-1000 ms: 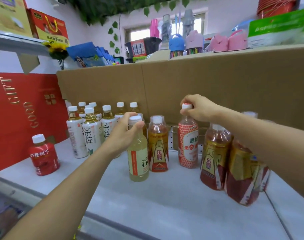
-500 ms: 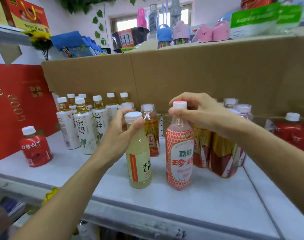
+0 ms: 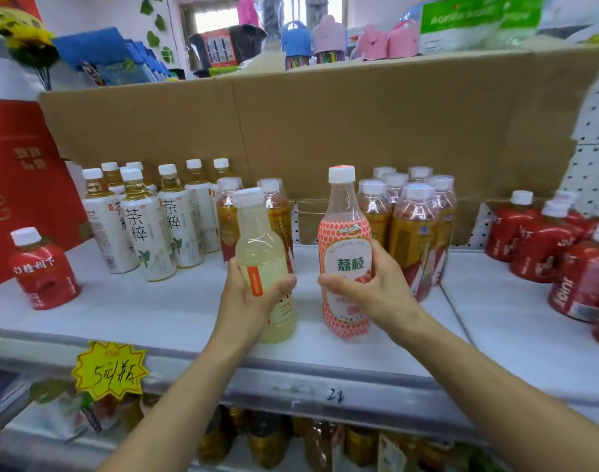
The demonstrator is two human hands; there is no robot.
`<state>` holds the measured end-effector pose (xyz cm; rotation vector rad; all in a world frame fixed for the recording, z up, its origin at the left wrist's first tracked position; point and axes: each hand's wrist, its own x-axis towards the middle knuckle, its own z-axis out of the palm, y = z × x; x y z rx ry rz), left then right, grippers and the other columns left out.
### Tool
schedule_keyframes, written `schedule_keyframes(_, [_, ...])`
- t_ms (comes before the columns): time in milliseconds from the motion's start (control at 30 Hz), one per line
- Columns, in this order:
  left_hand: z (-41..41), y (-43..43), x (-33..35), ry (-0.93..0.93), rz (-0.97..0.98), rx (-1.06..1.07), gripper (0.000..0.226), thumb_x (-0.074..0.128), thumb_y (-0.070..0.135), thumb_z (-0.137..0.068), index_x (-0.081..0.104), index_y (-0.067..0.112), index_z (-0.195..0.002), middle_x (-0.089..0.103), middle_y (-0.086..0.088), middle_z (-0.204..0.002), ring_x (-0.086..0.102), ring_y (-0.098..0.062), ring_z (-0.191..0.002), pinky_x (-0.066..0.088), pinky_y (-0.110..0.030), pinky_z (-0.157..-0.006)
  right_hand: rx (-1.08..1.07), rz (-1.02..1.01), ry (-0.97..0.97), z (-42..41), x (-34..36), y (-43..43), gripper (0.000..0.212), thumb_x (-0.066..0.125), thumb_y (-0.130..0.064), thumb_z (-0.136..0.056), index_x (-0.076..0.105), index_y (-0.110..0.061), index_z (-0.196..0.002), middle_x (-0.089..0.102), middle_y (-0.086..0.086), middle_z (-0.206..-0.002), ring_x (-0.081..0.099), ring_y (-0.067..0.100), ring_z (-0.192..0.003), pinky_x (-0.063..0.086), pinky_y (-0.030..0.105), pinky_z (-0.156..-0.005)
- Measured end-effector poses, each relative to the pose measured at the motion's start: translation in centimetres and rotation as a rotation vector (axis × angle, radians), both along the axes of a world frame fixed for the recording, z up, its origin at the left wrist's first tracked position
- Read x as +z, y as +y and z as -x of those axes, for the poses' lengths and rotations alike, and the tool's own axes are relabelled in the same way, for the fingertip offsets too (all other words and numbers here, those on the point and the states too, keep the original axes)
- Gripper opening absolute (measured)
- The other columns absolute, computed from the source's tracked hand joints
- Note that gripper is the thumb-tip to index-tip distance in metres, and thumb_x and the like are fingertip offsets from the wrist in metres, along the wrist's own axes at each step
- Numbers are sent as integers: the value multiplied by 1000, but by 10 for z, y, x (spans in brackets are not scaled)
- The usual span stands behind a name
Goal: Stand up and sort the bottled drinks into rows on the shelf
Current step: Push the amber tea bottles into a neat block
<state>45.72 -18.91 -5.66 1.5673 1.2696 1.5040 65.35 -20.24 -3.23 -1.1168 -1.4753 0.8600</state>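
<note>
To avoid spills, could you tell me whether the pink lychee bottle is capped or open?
Capped: a white cap sits on the pink lychee bottle, held upright by the right hand.

Upright near the front of the white shelf (image 3: 155, 311): pale yellow bottle (image 3: 262, 247) with white cap and orange label strip, gripped round its lower half by the left hand (image 3: 247, 301). Just beside it, not touching — pink net-patterned bottle (image 3: 346, 247) with green characters and white cap, upright, held at mid-body by the right hand (image 3: 376, 291). Behind left, white-labelled tea bottles (image 3: 144, 229) in rows. Behind, amber tea bottles (image 3: 414, 233) in two clusters. Far right, red bottles (image 3: 536, 240) — far left, lone red bottle (image 3: 42, 270), upright.
</note>
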Motion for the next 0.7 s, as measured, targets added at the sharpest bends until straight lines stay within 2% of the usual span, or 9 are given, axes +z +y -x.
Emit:
schedule_keyframes(67, [-11, -10, 2, -52, 7, -36, 70, 80, 43, -72, 46, 28, -131, 66, 6, -117, 66, -10, -106, 54, -33, -88, -38, -9, 0, -10, 4, -10, 54, 86, -29, -70, 51, -33, -111, 67, -8, -100, 66, 6, -88, 50, 16, -66])
schedule_keyframes(133, [-24, -24, 4, -109, 13, -66, 68, 76, 50, -69, 49, 29, -129, 68, 6, -112, 67, -11, -102, 55, -31, -83, -59, -12, 18, -24, 8, -22, 52, 86, -30, -70, 51, -34, -109, 67, -6, -100, 66, 8, -89, 50, 19, -66])
schedule_keyframes(200, [-41, -39, 6, -169, 11, -96, 62, 73, 52, -70, 53, 29, -123, 70, 4, -107, 69, -12, -97, 54, -28, -77, -76, -19, 25, -42, 12, -36, 51, 86, -31, -70, 53, -33, -109, 68, -7, -98, 67, 5, -82, 51, 16, -61])
schedule_keyframes(267, [-62, -53, 8, -192, 23, -129, 59, 70, 55, -69, 54, 32, -121, 70, 8, -105, 69, -8, -95, 53, -24, -74, -92, -25, 23, -62, 17, -53, 51, 86, -29, -69, 55, -29, -110, 70, -6, -94, 68, 3, -77, 51, 14, -57])
schedule_keyframes(400, [-120, -82, 13, -186, 28, -205, 53, 66, 57, -69, 54, 38, -117, 70, 18, -100, 68, 1, -92, 52, -16, -66, -119, -30, 23, -115, 18, -94, 49, 85, -28, -70, 57, -24, -109, 71, -4, -92, 69, 5, -77, 52, 14, -58])
schedule_keyframes(467, [-156, -98, 15, -185, 27, -239, 55, 68, 59, -71, 56, 34, -118, 72, 14, -102, 70, -4, -94, 53, -20, -71, -144, -17, 32, -149, 15, -118, 47, 84, -30, -72, 57, -26, -109, 72, -5, -93, 70, 5, -78, 54, 17, -60])
schedule_keyframes(567, [-217, -123, 16, -206, 43, -292, 59, 72, 61, -70, 59, 28, -117, 72, 4, -104, 71, -12, -94, 56, -33, -78, -231, -8, 14, -209, 10, -154, 48, 86, -35, -71, 59, -27, -110, 73, -5, -93, 71, 9, -80, 59, 28, -69])
schedule_keyframes(700, [-309, -160, 15, -212, 38, -398, 53, 72, 52, -75, 60, 23, -118, 74, 0, -104, 72, -16, -95, 59, -37, -81, -306, 12, -2, -295, 8, -207, 46, 86, -35, -70, 62, -22, -107, 75, 0, -89, 73, 17, -78, 58, 29, -65])
